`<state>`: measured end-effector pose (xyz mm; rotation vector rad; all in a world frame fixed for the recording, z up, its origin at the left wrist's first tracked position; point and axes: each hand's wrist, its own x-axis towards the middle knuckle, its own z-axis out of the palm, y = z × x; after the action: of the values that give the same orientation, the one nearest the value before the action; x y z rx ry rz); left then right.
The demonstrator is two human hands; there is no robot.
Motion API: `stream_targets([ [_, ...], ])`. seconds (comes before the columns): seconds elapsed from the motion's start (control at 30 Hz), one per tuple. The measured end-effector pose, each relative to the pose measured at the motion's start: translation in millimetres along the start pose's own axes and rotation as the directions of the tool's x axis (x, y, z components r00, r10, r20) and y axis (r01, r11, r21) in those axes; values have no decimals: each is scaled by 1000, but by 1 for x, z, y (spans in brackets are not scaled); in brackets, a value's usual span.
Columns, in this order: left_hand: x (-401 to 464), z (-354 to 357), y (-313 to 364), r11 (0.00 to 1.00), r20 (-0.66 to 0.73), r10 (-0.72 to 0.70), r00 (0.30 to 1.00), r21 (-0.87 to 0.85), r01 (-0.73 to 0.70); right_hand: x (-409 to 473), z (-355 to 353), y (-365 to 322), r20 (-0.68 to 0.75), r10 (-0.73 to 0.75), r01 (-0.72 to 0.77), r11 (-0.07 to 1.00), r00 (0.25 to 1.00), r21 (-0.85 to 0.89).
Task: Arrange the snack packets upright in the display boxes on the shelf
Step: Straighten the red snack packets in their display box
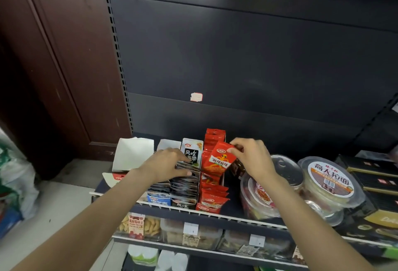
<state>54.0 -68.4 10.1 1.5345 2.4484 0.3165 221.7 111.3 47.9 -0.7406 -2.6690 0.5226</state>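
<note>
Above the red box, right hand (247, 156) pinches red packet (218, 159); left hand (170, 164) spread.

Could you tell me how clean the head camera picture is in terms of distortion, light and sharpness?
Head view: wide-angle bending curves the shelf rail; light is dim, the back panel nearly black; the red packet in the right hand reads clearly; the lower-shelf goods look soft.

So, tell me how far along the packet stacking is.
Mostly done. The black packets stand in rows in their box, and red packets fill the front and back of the red box. In hand: the right hand pinches one red packet over that box's middle, while the left hand rests on the black rows. Left: seat that packet upright in the gap.
</note>
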Motion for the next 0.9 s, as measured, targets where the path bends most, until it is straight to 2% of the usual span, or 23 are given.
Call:
stream_targets([
  [0.27,-8,10,-8,999,41,42,998,0,-42,18,8,2,22,-6,6,1000,1000,-12],
  [0.53,-4,13,-6,999,22,46,999,-24,-46,23,35,-2,148,-36,28,998,988,59],
  [0.73,-4,12,-7,999,29,32,999,-27,-31,24,53,-10,-92,-14,28,987,996,156],
  [0.83,-5,12,-8,999,33,26,999,-40,-25,21,56,-9,-122,33,1,964,992,266],
  [0.9,-5,13,-8,999,30,27,999,-39,-26,19,61,-4,-82,25,-5,971,996,240],
])
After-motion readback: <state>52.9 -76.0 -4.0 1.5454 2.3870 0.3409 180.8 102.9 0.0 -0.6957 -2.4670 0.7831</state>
